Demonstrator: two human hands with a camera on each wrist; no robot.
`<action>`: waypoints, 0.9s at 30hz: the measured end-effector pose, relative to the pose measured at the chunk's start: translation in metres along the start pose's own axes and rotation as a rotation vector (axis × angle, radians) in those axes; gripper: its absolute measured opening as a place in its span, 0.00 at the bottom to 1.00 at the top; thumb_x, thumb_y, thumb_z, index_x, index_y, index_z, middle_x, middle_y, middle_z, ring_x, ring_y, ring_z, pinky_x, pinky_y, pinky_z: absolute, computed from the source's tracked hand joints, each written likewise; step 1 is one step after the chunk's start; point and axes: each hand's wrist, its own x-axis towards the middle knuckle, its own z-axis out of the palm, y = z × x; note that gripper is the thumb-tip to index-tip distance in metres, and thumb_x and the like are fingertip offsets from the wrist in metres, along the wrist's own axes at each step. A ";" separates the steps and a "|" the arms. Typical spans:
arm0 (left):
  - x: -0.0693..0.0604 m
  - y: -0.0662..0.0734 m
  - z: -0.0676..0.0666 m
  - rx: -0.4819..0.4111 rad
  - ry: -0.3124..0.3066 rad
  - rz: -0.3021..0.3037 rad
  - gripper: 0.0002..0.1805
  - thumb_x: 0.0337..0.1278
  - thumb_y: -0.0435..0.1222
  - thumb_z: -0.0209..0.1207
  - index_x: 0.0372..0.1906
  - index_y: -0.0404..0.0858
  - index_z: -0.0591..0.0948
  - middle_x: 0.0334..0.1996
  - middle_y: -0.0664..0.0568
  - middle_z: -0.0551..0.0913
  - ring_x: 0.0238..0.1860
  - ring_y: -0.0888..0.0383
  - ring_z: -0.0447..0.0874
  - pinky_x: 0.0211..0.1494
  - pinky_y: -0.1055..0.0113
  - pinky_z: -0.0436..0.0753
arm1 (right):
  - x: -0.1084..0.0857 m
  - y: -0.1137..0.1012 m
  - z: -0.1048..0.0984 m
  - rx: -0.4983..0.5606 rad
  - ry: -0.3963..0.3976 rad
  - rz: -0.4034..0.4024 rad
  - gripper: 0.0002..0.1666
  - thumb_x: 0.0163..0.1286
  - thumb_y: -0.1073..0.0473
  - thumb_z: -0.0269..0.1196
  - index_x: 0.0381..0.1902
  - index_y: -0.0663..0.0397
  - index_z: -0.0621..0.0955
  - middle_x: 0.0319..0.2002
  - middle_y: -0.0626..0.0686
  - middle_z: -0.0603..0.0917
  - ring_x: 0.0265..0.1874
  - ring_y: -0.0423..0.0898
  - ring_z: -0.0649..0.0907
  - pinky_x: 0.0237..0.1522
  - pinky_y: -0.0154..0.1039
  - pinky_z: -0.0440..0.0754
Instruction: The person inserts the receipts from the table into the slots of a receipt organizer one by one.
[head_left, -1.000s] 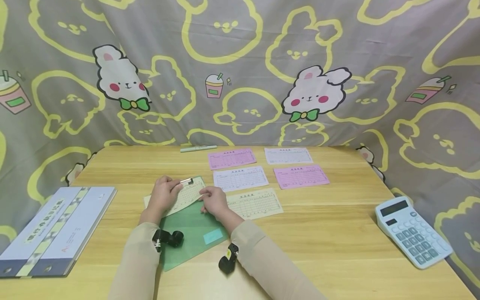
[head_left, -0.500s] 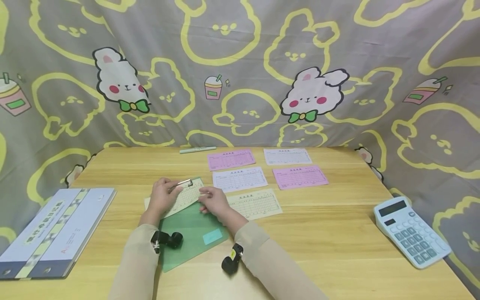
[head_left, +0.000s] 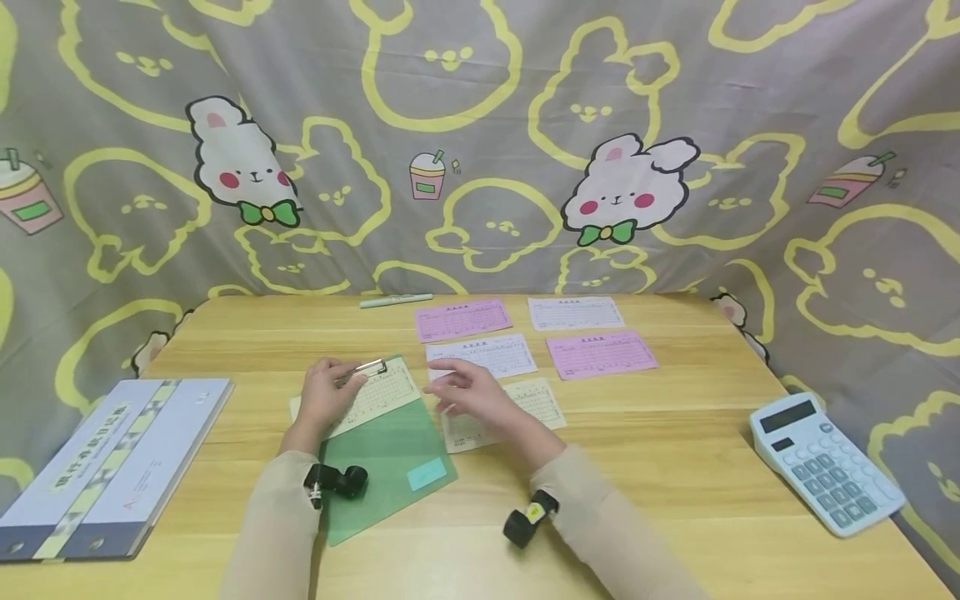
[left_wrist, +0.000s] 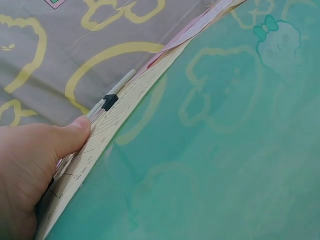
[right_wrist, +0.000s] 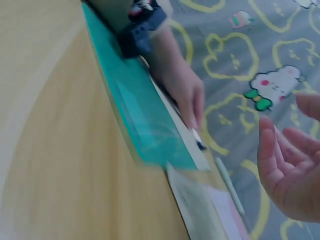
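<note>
A green translucent clipboard (head_left: 375, 462) lies tilted on the table, with a pale yellow printed form (head_left: 390, 390) across its upper part. My left hand (head_left: 324, 400) grips the metal clip (head_left: 377, 366) at the top edge. In the left wrist view the thumb (left_wrist: 72, 137) lies over the clip; the other fingers are hidden. My right hand (head_left: 474, 398) hovers with loosely bent fingers, holding nothing, above a second yellow form (head_left: 536, 404). The hand hides part of that form. In the right wrist view its fingers are apart from the clipboard (right_wrist: 145, 125).
Behind lie two pink forms (head_left: 462, 320) and two white forms (head_left: 480, 357), with a pale green pen (head_left: 396, 300) near the back edge. A thick account book (head_left: 112, 467) is at left, a light blue calculator (head_left: 825, 462) at right. A patterned curtain (head_left: 495, 125) surrounds the table.
My right hand has let go of the right edge of the form on the clipboard and moved right. The form now lies flatter. The left hand has stayed at the clip.
</note>
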 end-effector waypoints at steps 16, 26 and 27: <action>0.001 0.004 -0.001 0.010 -0.004 -0.022 0.20 0.52 0.40 0.56 0.48 0.31 0.75 0.40 0.40 0.69 0.44 0.45 0.62 0.45 0.52 0.62 | -0.045 0.017 -0.103 -0.150 0.089 -0.088 0.28 0.57 0.65 0.58 0.56 0.66 0.66 0.44 0.65 0.74 0.43 0.59 0.73 0.45 0.43 0.70; 0.001 0.004 -0.001 0.016 0.006 -0.039 0.21 0.50 0.40 0.57 0.48 0.32 0.76 0.41 0.41 0.69 0.43 0.45 0.62 0.44 0.53 0.62 | -0.053 0.045 -0.133 -0.189 0.214 0.042 0.28 0.55 0.63 0.61 0.53 0.67 0.68 0.40 0.62 0.76 0.35 0.48 0.77 0.35 0.37 0.73; 0.001 0.004 -0.001 0.018 0.007 -0.039 0.21 0.50 0.40 0.57 0.48 0.32 0.76 0.41 0.41 0.69 0.43 0.45 0.62 0.44 0.53 0.62 | -0.053 0.047 -0.134 -0.193 0.223 0.056 0.28 0.55 0.63 0.61 0.53 0.67 0.68 0.39 0.61 0.76 0.33 0.47 0.77 0.32 0.36 0.74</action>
